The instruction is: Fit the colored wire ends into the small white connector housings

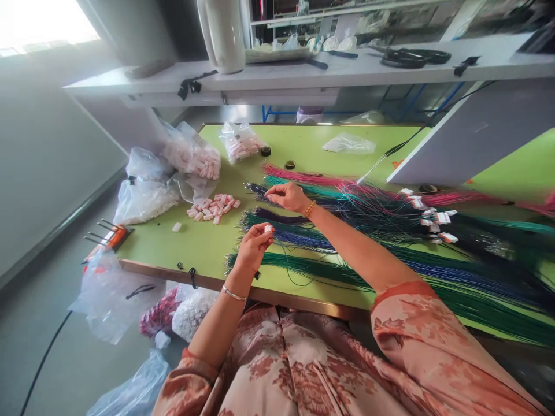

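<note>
Main hazard, as I judge it: catching the wrong strand. Beside the right hand (289,197), the dark navy-black bundle of thin insulated wires (256,188) lies close to a teal-green bundle of wires (277,182), tips loosely fanned, so two strands could lift together or a neighbouring colour could come up. Second hazard: a snag on the thin dark-green wire (288,263), which seems to trail from the small white-and-pink plastic connector (268,230) in a loop over the lime-green tabletop (151,245), could twist that piece or tug it loose.

Grip, left hand (252,249): thumb and forefinger closed on the connector, held above the tabletop near the wire tips. Grip, right hand: thumb and forefinger nearly together at the navy-black tips; strands too fine from here to tell whether one is pinched. A heap of white-and-pink connectors (212,208) lies left of both hands.
</note>
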### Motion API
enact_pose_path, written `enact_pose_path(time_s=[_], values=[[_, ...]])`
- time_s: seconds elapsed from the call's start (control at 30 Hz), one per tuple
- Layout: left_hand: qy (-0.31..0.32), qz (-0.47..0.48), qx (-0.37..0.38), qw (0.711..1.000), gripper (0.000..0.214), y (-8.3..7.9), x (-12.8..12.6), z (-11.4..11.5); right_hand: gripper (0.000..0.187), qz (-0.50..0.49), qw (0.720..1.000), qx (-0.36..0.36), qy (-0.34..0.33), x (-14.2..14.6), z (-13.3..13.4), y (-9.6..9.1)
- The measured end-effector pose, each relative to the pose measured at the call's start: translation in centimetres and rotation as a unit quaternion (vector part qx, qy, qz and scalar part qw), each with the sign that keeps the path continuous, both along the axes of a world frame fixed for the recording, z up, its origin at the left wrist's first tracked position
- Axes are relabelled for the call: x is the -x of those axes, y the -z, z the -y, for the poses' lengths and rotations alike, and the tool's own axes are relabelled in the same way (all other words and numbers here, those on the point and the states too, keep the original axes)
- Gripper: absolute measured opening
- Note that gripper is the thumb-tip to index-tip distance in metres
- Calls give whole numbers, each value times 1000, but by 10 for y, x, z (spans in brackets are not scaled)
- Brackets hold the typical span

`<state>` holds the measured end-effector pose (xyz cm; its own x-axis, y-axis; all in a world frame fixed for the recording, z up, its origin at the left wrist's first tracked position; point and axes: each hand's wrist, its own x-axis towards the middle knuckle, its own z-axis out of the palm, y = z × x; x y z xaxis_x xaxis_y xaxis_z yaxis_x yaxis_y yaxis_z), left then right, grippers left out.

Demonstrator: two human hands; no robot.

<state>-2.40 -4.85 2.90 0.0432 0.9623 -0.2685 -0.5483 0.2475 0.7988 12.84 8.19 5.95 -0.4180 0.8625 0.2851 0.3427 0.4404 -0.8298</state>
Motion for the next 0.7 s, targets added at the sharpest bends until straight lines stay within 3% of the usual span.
enact_pose_path(time_s=[0.17, 0.43, 0.7], values=[[-16, 32, -16, 999, 32, -3, -4, -9, 22, -69, 997, 31, -1, -7, 23, -5], [-1, 65, -25, 998, 28, -14, -16, -19, 19, -46, 999, 22, -12, -23, 61, -6], [29, 65, -28, 997, 28, -14, -21, -20, 18, 8, 1000, -17, 16, -28, 76, 3]])
